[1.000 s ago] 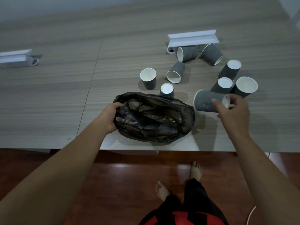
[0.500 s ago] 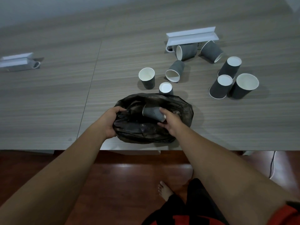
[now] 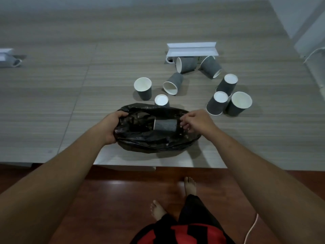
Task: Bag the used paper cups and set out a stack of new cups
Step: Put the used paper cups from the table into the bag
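A black plastic bag (image 3: pixel 151 143) lies open on the wooden table (image 3: pixel 52 103) near its front edge. My left hand (image 3: pixel 112 125) grips the bag's left rim. A grey paper cup (image 3: pixel 165 125) lies on its side inside the bag. My right hand (image 3: pixel 193 121) hovers at the bag's right rim just beside that cup, its fingers loosely curled and holding nothing. Several more grey cups stand or lie behind the bag: an upright one (image 3: pixel 142 88), an upside-down one (image 3: pixel 161 100) touching the bag's far rim, one on its side (image 3: pixel 173 83), and a cluster (image 3: pixel 228 101) to the right.
A white socket box (image 3: pixel 191 50) sits behind the cups, with two tipped cups (image 3: pixel 198 66) against it. Another white box (image 3: pixel 7 57) is at the far left. The table's front edge runs just below the bag. A cable (image 3: pixel 251 228) lies on the floor.
My right hand carried a cup from the right of the table into the bag and let it go. The hand has now drawn back to the bag's right rim. My left hand kept its hold.
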The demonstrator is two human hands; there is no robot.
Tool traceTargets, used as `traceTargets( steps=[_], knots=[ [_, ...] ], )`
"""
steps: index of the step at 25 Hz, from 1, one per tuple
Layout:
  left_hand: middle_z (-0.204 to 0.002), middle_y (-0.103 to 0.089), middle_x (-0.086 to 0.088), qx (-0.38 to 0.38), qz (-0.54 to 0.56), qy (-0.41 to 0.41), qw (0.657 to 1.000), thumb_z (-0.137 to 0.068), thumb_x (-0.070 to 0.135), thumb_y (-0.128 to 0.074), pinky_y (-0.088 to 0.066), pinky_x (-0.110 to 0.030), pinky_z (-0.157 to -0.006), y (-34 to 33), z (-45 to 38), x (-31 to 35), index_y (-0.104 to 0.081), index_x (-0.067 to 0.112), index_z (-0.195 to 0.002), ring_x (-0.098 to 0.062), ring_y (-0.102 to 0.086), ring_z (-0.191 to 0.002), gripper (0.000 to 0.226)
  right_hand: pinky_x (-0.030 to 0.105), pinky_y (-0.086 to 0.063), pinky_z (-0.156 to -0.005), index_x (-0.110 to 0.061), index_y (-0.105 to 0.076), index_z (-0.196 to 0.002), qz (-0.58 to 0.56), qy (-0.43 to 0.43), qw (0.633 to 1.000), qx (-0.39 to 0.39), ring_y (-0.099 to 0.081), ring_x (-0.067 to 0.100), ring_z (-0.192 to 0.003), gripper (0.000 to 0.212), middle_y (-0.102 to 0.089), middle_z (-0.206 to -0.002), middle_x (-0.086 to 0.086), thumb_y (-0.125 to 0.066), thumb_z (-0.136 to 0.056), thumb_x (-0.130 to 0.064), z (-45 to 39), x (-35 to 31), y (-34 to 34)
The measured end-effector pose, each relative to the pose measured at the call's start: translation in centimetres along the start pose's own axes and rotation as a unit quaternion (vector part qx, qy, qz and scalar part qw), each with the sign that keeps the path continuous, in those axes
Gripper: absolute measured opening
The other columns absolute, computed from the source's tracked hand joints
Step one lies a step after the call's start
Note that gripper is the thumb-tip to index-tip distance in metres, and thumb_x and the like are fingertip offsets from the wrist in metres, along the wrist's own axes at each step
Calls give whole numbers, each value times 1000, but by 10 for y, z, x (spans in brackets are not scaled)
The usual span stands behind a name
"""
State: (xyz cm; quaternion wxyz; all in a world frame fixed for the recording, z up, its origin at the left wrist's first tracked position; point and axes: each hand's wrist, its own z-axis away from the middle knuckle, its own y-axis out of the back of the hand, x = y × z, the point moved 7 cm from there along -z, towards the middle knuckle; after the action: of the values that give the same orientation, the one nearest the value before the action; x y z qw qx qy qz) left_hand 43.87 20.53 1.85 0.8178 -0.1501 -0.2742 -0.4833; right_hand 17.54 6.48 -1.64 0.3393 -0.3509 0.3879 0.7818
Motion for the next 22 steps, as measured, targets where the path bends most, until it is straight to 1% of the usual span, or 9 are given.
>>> traceTargets(
  steps=[2,4,6,8,12,15,17,20,22],
  knots=[
    [-79,-75,-11,-2,-32,0,999,-91,29,-54,-54,-35,-71,-15,-3,7,-68,13,-83,-27,-72,-68,23,34,-51,-86,-15,-72,-102,100,97,982,128,-61,25,-98,27,-68,-116,14,-57,-81,-9,-9,-12,55],
    [-80,-73,-11,-1,-56,-2,998,-87,27,-56,-55,-35,-75,-25,-4,10,-66,13,-84,-28,-69,-71,18,43,-36,-108,-13,-59,-130,312,159,912,214,-42,38,-125,52,-46,-139,20,-57,-78,-22,-24,-19,92],
    [-83,-71,-12,6,-72,7,997,-86,25,-57,-54,-39,-86,-34,-5,9,-66,13,-86,-29,-67,-76,16,49,-24,-115,-14,-44,-142,436,143,873,166,-25,45,-138,67,-30,-150,25,-55,-78,-31,-56,-7,104],
    [-83,-71,-12,12,-88,10,996,-86,24,-58,-51,-41,-94,-41,-3,8,-66,11,-88,-30,-67,-78,16,52,-13,-119,-17,-37,-146,512,129,844,94,-15,45,-144,70,-20,-154,26,-62,-81,-26,-78,5,100],
    [-81,-74,-14,24,-83,19,996,-87,25,-58,-55,-38,-83,-43,-1,4,-67,8,-92,-30,-69,-77,20,52,-18,-117,-16,-42,-144,570,152,807,44,-25,45,-138,62,-30,-147,24,-62,-85,-16,-94,12,100],
    [-80,-74,-13,35,-62,20,997,-85,26,-59,-56,-37,-80,-37,-1,-1,-68,8,-93,-29,-70,-75,22,49,-34,-106,-13,-53,-136,555,189,809,25,-38,42,-123,50,-42,-135,21,-58,-86,-11,-92,5,100],
    [-78,-74,-13,45,-50,14,998,-85,25,-58,-55,-38,-81,-35,-1,-2,-68,9,-92,-29,-69,-73,20,47,-41,-100,-15,-54,-135,502,202,839,56,-40,39,-119,54,-45,-130,18,-65,-81,-15,-82,-12,108],
    [-74,-73,-12,46,-35,1,998,-86,23,-57,-56,-37,-78,-40,-2,-1,-67,9,-85,-28,-70,-67,18,37,-42,-97,-15,-61,-122,248,252,912,206,-50,28,-113,49,-55,-119,12,-72,-78,-31,-30,-37,121],
    [-74,-72,-11,40,-34,0,999,-87,23,-56,-56,-37,-79,-41,-3,-2,-68,9,-82,-27,-69,-66,18,30,-46,-88,-16,-66,-110,41,245,949,195,-59,18,-98,40,-65,-106,5,-75,-77,-37,9,-28,95]
  ],
)
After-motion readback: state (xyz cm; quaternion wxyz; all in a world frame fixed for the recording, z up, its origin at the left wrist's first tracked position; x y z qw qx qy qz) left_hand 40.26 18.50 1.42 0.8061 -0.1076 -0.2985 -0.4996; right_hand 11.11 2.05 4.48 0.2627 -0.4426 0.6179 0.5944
